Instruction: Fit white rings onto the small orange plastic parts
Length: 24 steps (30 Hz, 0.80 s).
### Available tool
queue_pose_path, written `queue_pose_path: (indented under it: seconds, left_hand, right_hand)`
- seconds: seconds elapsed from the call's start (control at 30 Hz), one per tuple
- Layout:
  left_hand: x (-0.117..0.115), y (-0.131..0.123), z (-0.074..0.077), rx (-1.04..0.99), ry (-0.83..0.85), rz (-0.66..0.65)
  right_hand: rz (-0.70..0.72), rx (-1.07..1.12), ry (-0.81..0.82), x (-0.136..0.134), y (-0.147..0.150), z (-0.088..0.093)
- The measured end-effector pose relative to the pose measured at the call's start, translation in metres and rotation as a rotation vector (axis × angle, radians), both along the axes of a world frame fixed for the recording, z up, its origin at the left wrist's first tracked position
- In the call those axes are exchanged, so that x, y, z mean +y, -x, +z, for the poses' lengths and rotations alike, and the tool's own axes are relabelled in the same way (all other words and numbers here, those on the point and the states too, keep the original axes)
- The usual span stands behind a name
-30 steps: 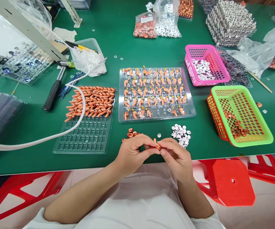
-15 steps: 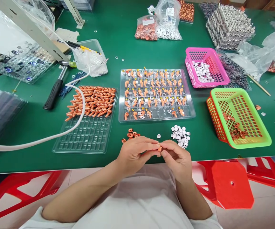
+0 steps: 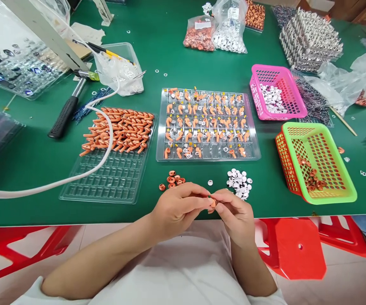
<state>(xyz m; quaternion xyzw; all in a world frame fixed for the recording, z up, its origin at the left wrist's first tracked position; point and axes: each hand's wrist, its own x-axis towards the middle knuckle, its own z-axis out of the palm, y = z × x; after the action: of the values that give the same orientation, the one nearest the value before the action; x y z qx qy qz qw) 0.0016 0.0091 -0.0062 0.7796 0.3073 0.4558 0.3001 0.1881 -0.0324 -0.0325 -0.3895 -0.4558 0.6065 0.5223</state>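
Fingertips together at the table's front edge, my left hand [image 3: 178,209] and my right hand [image 3: 236,214] both pinch a small orange earbud shell [image 3: 213,203]. Fingers partly cover it, so its details are hidden. Just beyond my left hand lies a small pile of copper-orange round caps [image 3: 171,179]. Past my right hand are loose white discs with dark marks [image 3: 240,183], and one white disc [image 3: 210,183] lies apart from them. Farther back, a clear compartment tray [image 3: 208,155] holds orange stemmed earbud parts [image 3: 198,136] with yellow tips and white rings.
Left of centre, another clear tray [image 3: 100,186] bears stacked orange stems [image 3: 119,129], with a white hose [image 3: 108,159] across it. A hammer [image 3: 65,112] lies farther left. At right stand a pink basket [image 3: 278,115] and a green basket [image 3: 331,199]. Filled bags [image 3: 198,36] lie behind.
The camera view has shifted slightly. My fingers have turned a little around the earbud shell, and more of its orange surface shows. Both hands keep their hold.
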Motion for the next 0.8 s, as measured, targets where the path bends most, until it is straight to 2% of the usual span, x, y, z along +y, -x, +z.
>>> queue_pose_path:
  seconds: [0.37, 0.8]
  left_hand:
    - [-0.0007, 0.0016, 0.0007, 0.011, 0.002, -0.007]
    - [-0.0027, 0.005, -0.0024, -0.008, 0.008, -0.004]
  right_hand:
    - [0.006, -0.01, -0.045, 0.0008, 0.0003, -0.0046]
    - [0.003, -0.095, -0.107, 0.0021, -0.0005, -0.0007]
